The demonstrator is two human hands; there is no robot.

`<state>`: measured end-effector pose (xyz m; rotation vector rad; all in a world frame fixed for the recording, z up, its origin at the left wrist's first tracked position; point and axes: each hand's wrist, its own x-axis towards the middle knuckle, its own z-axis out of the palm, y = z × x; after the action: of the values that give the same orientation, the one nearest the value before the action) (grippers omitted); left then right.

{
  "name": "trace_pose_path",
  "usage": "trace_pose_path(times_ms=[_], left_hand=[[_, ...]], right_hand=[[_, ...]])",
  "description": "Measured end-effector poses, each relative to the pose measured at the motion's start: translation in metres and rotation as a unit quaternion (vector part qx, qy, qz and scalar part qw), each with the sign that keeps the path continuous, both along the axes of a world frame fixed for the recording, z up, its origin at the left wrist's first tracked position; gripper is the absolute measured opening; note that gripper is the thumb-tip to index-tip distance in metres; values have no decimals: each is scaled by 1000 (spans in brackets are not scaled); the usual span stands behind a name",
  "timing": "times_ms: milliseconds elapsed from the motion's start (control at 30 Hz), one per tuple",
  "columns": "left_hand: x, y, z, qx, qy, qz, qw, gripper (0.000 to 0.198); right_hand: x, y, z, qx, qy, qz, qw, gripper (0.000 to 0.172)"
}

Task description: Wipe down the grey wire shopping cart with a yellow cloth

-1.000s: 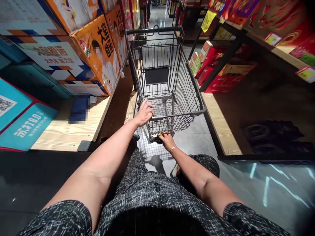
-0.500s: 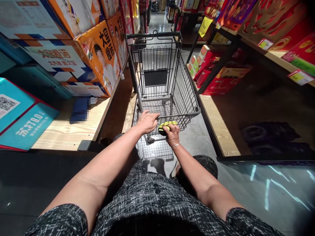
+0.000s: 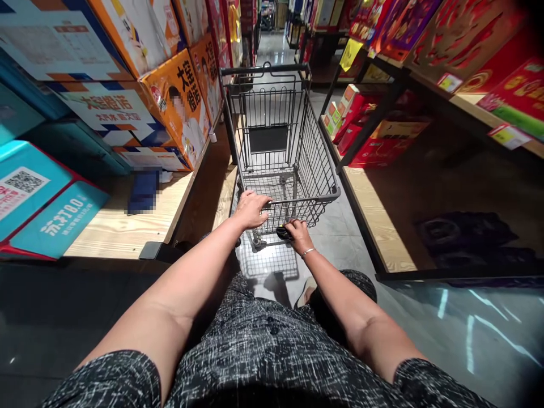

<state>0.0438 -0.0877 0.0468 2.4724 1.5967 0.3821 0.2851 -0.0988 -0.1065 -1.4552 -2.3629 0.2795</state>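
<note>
A dark wire shopping cart (image 3: 268,139) stands in front of me, its basket bare inside. My left hand (image 3: 251,209) is closed on the near rim of the cart at its left corner. Just outside the same rim and lower, my right hand (image 3: 298,233) has its fingers wrapped round a small black object (image 3: 284,233) with a trace of yellow. What that object is, I cannot make out. A thin bracelet circles the right wrist.
Stacked orange and white boxes (image 3: 176,107) and a teal box (image 3: 55,209) sit on the left wooden shelf (image 3: 127,232). On the right, a shelf (image 3: 369,215) holds red packages (image 3: 374,141). An aisle runs on beyond the cart.
My right hand has turned and dropped slightly, and the yellow part of its object is now mostly hidden. The left hand stays at the rim. The view has shifted slightly.
</note>
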Motion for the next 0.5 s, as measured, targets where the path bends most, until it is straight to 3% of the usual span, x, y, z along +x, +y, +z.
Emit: trace_pose_path(times_ms=[100, 200, 267, 367, 500], left_hand=[[-1, 1, 1, -9, 0, 3, 1000, 41], [-4, 2, 2, -20, -9, -2, 1000, 42], [-6, 3, 2, -26, -17, -6, 999, 43], [-10, 3, -1, -27, -30, -7, 999, 44], [-13, 3, -5, -13, -38, 0, 999, 43]], right_hand=[[11, 14, 47, 102, 69, -14, 992, 46], [34, 26, 92, 214, 138, -84, 963, 48], [46, 31, 112, 243, 149, -140, 948, 55], [44, 33, 128, 218, 121, -174, 953, 58], [-5, 24, 144, 123, 14, -149, 981, 49]])
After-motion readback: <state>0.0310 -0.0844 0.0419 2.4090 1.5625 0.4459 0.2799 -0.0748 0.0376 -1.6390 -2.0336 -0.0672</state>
